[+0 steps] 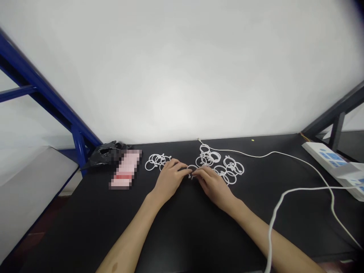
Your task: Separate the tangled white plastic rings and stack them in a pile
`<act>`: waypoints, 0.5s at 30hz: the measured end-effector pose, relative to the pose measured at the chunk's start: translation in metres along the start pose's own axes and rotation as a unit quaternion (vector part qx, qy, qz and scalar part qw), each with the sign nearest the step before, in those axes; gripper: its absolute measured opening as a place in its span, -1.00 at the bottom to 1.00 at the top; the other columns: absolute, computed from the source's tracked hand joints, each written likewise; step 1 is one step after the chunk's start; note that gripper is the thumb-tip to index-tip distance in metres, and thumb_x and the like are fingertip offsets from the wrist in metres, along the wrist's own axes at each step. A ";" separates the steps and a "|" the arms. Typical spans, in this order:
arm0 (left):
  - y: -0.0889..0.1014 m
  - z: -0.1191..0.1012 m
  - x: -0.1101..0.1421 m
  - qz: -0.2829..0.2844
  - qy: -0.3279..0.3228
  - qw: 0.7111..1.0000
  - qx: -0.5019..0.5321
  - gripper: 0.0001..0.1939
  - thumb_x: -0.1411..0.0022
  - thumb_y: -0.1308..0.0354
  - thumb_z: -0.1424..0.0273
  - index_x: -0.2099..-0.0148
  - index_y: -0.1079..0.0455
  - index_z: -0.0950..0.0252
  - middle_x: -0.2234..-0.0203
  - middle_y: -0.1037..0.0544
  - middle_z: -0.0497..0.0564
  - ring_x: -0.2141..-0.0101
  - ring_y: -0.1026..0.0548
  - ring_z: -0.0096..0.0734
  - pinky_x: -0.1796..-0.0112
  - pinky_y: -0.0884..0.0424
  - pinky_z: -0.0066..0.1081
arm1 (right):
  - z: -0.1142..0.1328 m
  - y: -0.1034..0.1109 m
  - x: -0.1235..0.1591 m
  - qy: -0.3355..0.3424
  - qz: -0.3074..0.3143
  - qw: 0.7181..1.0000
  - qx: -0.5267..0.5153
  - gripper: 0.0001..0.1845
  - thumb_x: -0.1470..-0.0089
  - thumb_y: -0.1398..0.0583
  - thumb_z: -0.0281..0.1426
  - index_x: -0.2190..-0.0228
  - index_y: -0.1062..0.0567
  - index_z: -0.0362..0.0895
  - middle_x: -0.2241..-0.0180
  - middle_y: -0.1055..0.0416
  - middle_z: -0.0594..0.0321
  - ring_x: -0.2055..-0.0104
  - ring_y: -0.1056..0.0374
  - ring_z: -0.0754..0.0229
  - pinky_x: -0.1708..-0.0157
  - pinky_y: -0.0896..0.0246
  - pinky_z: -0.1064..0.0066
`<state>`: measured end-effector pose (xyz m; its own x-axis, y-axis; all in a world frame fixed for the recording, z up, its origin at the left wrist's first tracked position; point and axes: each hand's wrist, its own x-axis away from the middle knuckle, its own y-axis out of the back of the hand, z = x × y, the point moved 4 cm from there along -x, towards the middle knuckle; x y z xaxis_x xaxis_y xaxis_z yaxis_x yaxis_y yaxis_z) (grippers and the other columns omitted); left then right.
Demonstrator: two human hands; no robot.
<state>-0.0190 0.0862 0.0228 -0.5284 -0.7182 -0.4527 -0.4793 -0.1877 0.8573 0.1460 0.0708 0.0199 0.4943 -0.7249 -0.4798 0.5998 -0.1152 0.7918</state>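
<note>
Between my two hands, over the black table, is a white curtain ring (192,166), apparently open at its near side. The thumb and fingers of my left hand (171,173) pinch its left end. My right hand (212,182) grips the right end with fingers pressed together. Beyond and left of my left hand lies a loose group of white rings (155,162), partly covered by that hand. To the right, past my right hand, more white rings (209,156) lie heaped, and another cluster of rings (233,167) overlaps beside them.
A black plastic bag (104,153) and a blurred pink item (126,168) lie at the left. A white cable (273,152) runs across the right side of the black table (176,235). White-and-blue boxes (327,155) sit at the right edge. Blue frame bars (54,94) slant at left.
</note>
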 end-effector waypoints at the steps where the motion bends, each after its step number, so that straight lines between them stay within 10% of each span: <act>1: 0.002 0.000 0.000 -0.013 0.000 1.000 0.001 -0.77 -0.37 -0.07 0.48 0.06 -0.54 0.18 0.11 -0.56 0.03 0.10 -0.36 -0.21 0.04 -0.40 -0.13 | 0.000 0.001 0.000 -0.011 -0.013 1.000 -0.003 -0.78 -0.27 -0.05 -0.53 0.11 -0.40 -0.08 0.14 -0.40 0.12 0.15 -0.40 0.15 0.15 -0.42 0.26; 15: 0.000 -0.011 -0.001 -0.026 -0.017 0.998 0.059 -0.83 -0.38 -0.10 0.35 0.27 -0.46 0.27 0.36 -0.57 -0.01 0.27 -0.38 -0.30 0.16 -0.37 -0.24 | 0.012 0.012 0.000 -0.013 -0.064 0.997 -0.040 -0.69 -0.24 -0.11 -0.48 -0.01 -0.38 -0.05 0.15 -0.48 0.13 0.11 -0.45 0.14 0.12 -0.45 0.26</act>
<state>-0.0105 0.0796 0.0255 -0.5231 -0.6859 -0.5058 -0.5845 -0.1432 0.7986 0.1455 0.0609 0.0342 0.3938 -0.7255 -0.5645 0.7058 -0.1548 0.6913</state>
